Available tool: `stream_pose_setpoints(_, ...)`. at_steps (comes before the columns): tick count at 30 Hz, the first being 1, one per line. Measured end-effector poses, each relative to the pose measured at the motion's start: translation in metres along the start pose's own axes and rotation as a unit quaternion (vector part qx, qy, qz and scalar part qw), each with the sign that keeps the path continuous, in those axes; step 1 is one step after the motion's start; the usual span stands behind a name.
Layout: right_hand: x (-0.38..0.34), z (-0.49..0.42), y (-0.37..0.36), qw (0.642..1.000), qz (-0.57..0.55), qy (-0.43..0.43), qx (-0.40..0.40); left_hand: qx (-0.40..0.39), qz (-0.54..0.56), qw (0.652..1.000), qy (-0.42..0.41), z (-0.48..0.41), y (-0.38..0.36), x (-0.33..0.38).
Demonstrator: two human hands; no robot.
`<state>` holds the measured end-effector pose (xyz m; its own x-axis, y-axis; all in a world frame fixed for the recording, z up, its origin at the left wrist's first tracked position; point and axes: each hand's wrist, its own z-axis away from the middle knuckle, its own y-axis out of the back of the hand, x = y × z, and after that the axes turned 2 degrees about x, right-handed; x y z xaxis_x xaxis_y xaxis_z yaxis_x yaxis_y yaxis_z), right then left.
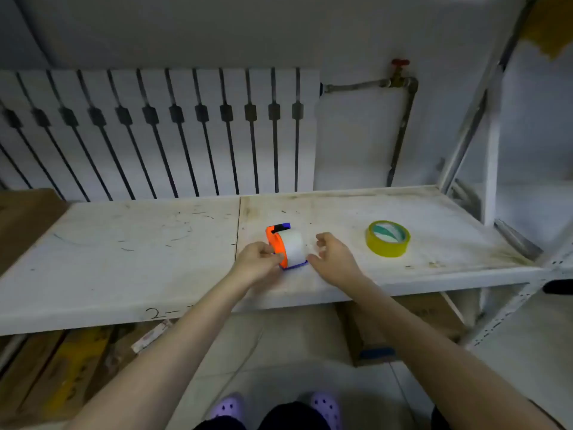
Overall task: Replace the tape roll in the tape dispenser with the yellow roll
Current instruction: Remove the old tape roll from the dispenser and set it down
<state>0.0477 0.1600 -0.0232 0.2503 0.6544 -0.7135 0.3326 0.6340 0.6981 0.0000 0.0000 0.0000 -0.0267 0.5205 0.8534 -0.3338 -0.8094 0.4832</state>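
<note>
Head view: tape dispenser (280,243), orange with blue trim, sits on a white shelf board (124,243), a whitish tape roll (294,248) loaded in it. The yellow roll (388,238) lies flat on the same board, well apart to the right, untouched.

Left hand (257,262): grip pinched onto the dispenser's orange side near its lower edge, fingers curled, thumb forward. Right hand (333,259): grip partly open, fingers bent in a loose claw just beside the whitish roll; contact with it cannot be told, and it holds nothing.

Step in hand, as I judge it: getting the old roll out. Best done with the left hand keeping the body pinned to the board while the right takes the roll by its rim and draws it sideways off the hub. Likely snags: the loose tape end sticking to the cutter, or the light dispenser tipping if the pull angles upward.

Both forearms reach in from below, wrists low, converging on the dispenser.
</note>
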Motion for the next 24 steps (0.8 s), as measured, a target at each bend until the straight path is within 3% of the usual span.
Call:
stream_pose_setpoints(3,0.009,-0.007,-0.012,0.999,-0.023,-0.021,-0.017,0.034,0.056,0.998,0.002,-0.018,-0.015,-0.004)
stream_pose_setpoints(10,0.021,-0.012,-0.03,0.998,-0.052,0.027,-0.016,0.099,0.109,0.989,0.015,-0.038,-0.036,-0.004)
stream_pose_setpoints(14,0.022,-0.01,-0.033,0.996,-0.077,0.034,0.009,0.103,0.122,0.987,0.014,-0.038,-0.028,0.004)
stream_pose_setpoints(19,0.03,0.002,-0.029,0.994,-0.1,0.042,0.004,0.09,0.236,0.966,0.06,-0.028,-0.002,0.026)
stream_pose_setpoints(24,0.036,0.018,-0.022,0.993,-0.048,0.103,-0.022,0.072,0.204,0.976,0.041,-0.015,0.013,0.04)
